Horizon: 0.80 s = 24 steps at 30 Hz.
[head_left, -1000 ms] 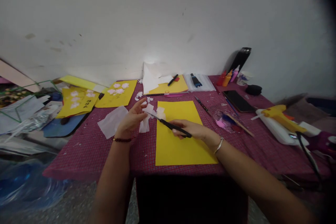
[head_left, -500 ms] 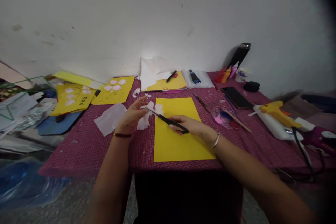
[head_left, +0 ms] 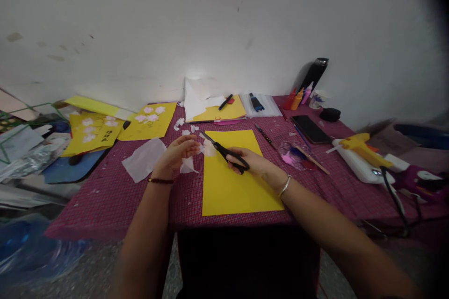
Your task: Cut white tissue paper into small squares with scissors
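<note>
My right hand [head_left: 245, 161] grips black-handled scissors [head_left: 224, 151], whose blades point up and left towards my left hand. My left hand [head_left: 182, 149] is closed, fingers curled, with a bit of thin white paper [head_left: 201, 149] showing at the fingertips. Beneath the scissors lies a yellow sheet [head_left: 231, 191], a pale patch [head_left: 210, 148] at its upper left. A cut white paper piece [head_left: 188, 165] rests on the cloth below my left fingers. Left of that hand lies a larger square of thin white paper [head_left: 143, 159].
Yellow sheets with pink-white flowers [head_left: 150, 121] lie at the left. On the right are a paint-smeared plastic palette [head_left: 291, 155], a phone [head_left: 311, 129], a yellow glue gun [head_left: 365, 149], and paint bottles [head_left: 296, 99] beside a black flask [head_left: 315, 76]. Crumpled white scraps [head_left: 179, 124] lie behind my left hand.
The scissors have moved back from my left fingers and tilted more steeply. My left fingers have drawn closer together. The whole view has shifted slightly.
</note>
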Each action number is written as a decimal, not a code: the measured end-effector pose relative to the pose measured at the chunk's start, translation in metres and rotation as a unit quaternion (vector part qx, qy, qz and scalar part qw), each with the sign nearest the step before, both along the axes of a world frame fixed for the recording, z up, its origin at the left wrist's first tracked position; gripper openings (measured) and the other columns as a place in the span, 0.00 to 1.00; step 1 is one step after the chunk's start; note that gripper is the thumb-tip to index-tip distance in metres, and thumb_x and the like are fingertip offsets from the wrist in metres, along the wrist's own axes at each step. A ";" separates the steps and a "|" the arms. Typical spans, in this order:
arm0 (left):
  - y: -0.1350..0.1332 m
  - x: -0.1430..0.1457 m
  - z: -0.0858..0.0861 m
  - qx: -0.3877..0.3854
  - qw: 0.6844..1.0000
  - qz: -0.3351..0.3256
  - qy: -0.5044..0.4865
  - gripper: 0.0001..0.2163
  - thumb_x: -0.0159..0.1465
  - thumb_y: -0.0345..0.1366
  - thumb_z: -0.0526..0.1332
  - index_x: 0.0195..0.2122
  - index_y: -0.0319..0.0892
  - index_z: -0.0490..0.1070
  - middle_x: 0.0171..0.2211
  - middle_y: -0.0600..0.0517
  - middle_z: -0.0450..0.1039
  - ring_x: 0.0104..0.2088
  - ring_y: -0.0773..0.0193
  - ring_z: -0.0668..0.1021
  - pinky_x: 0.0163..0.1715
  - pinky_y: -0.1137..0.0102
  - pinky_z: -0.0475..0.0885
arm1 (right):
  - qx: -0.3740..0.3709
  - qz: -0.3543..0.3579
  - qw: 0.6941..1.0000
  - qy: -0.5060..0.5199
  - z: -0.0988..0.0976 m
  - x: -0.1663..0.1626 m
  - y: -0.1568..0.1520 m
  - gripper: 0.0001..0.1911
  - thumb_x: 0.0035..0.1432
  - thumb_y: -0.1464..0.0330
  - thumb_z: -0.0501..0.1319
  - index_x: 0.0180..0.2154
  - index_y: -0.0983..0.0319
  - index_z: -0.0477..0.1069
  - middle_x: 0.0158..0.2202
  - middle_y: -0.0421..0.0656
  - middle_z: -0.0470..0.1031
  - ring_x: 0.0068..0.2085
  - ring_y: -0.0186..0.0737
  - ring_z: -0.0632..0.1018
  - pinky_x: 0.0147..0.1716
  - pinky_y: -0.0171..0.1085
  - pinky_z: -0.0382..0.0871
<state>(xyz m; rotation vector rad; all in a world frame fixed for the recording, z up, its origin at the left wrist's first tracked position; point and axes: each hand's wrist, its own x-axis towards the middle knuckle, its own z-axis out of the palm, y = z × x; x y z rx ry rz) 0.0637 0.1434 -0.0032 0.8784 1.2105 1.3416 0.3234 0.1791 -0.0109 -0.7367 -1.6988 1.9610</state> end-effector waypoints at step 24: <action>-0.129 0.048 0.000 -0.055 0.598 -0.054 0.798 0.12 0.66 0.35 0.50 0.34 0.39 0.73 0.34 0.42 0.76 0.36 0.52 0.77 0.35 0.62 0.68 | -0.013 0.069 0.993 0.093 0.004 0.010 0.002 0.25 0.53 0.49 0.66 0.37 0.65 0.66 0.27 0.38 0.70 0.21 0.28 0.69 0.18 0.29 0.59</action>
